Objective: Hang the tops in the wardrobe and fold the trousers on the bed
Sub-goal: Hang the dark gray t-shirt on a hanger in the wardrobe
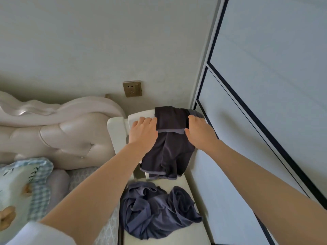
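Observation:
A dark grey garment (pixel 168 149) with lighter trim hangs over the backrest of a white chair (pixel 138 114). My left hand (pixel 143 131) grips its left edge at the top of the backrest. My right hand (pixel 200 131) holds the right edge, fingers curled over the cloth. A second blue-grey garment (pixel 157 211) lies crumpled on the chair seat below. What kind of garment each one is cannot be told.
The wardrobe's pale sliding door (pixel 265 112) with dark frame stands shut close on the right. The bed with a padded cream headboard (pixel 58 137) and a patterned pillow (pixel 23 183) lies to the left. A wall socket (pixel 132 88) sits above the chair.

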A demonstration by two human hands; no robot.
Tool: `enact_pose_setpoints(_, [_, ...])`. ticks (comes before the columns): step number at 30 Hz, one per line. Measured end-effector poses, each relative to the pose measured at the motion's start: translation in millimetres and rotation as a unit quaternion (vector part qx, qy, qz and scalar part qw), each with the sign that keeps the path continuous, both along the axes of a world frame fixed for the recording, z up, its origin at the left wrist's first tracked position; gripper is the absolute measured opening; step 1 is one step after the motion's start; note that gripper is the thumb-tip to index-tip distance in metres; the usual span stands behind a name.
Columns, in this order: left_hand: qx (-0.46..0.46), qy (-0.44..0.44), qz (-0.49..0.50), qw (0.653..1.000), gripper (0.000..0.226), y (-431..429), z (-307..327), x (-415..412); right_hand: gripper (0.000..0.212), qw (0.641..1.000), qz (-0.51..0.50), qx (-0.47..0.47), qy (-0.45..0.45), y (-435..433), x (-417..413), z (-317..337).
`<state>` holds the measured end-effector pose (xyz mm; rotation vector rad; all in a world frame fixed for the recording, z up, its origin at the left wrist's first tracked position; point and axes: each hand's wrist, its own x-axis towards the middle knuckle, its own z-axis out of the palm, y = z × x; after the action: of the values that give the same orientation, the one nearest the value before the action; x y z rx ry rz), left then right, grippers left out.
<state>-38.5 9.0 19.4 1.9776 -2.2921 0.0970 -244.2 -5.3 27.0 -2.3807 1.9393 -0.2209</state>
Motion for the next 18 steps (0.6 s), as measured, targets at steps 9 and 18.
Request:
enact_pose_setpoints(9, [0.013, 0.010, -0.033, 0.999, 0.055, -99, -31, -28, 0.069, 0.993, -0.062, 0.093, -0.034, -101, -17, -48])
enact_pose_setpoints(18, [0.039, 0.059, -0.032, 0.997, 0.055, -136, -47, -30, 0.062, 0.992, -0.078, 0.099, -0.002, -138, -25, -78])
